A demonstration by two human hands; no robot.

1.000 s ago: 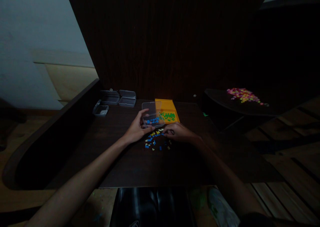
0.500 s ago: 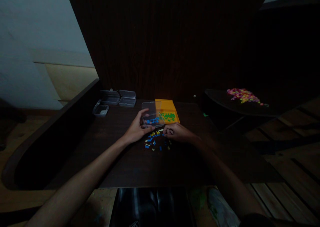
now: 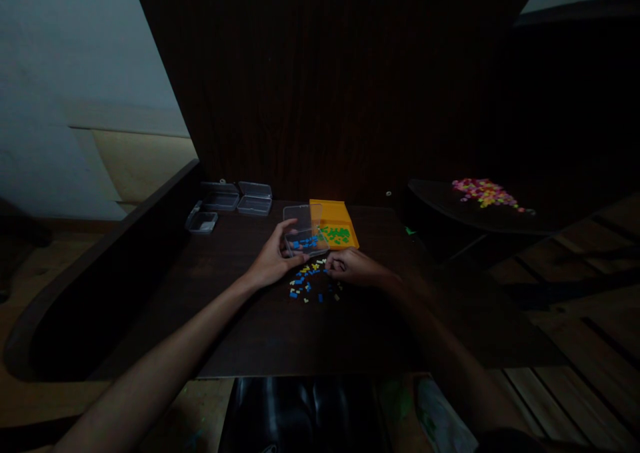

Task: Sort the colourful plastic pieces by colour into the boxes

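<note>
My left hand (image 3: 280, 253) grips the left side of a clear plastic box (image 3: 303, 221) with its lid up, thumb along the front edge. Small blue pieces (image 3: 306, 242) lie inside that box. Just right of it, my right hand (image 3: 353, 266) is closed with its fingertips pinched low over the table, at the edge of a loose pile of small blue, yellow and pale pieces (image 3: 307, 286). What the pinch holds, if anything, is too small and dark to see. Behind the hands stands an open yellow box (image 3: 330, 210) holding several green pieces (image 3: 336, 234).
Several open clear boxes (image 3: 255, 204) stand at the back left of the dark table (image 3: 240, 333). On a side shelf (image 3: 435, 200) at right lies a heap of pink and yellow bits (image 3: 485, 192). A dark side panel (image 3: 110, 260) bounds the left; a tall dark board (image 3: 325, 86) rises behind.
Hardly anything differs. Both hands keep their places at the clear box and the pile, and the view has shifted very slightly.
</note>
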